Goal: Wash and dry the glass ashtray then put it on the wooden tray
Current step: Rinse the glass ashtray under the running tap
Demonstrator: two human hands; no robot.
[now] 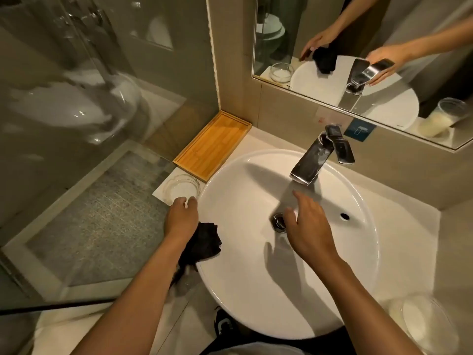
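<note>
The clear glass ashtray (182,188) sits on a white paper mat at the counter's left edge, just in front of the wooden tray (212,144), which lies bare in the corner. My left hand (180,216) reaches to the ashtray, fingertips at its near rim. A black cloth (204,242) is bunched under its palm and hangs over the sink rim. My right hand (309,226) hovers with fingers spread over the white basin (256,316), below the chrome faucet (309,160) and beside the drain (279,221). It holds nothing.
A glass shower partition (76,124) stands right at the counter's left side. A mirror (358,47) runs along the back wall. A lidded glass jar (422,321) stands on the counter at the near right. The faucet's lever points to the right.
</note>
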